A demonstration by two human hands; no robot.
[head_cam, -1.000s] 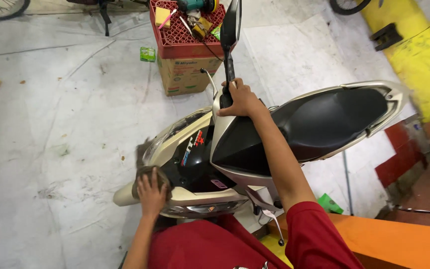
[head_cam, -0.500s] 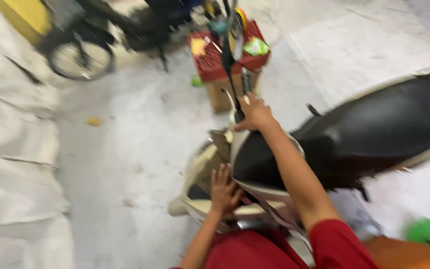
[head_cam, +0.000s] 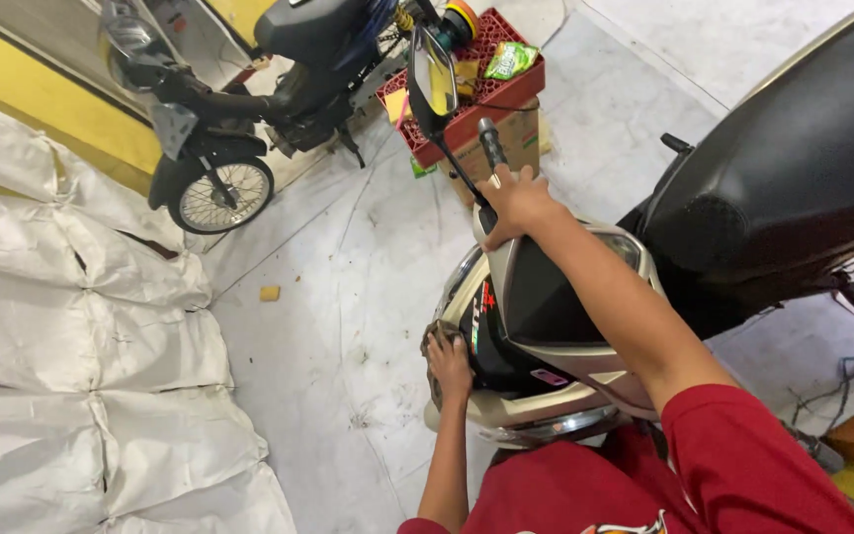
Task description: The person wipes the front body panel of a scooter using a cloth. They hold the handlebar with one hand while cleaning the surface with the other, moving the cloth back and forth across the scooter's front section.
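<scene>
A beige and black scooter with a black seat stands in front of me. My right hand grips its handlebar just below the mirror. My left hand presses a dark grey cloth against the left side of the scooter's front panel. My red sleeve and shirt fill the bottom of the view.
A second, dark motorbike is parked at the back left by a yellow wall. A red crate of small items sits on a cardboard box behind the mirror. White sacks cover the left floor. Cables lie at the right.
The view has swung left, bringing the sacks and the second motorbike into sight. My right hand stays on the handlebar, and my left hand has shifted slightly along the front panel.
</scene>
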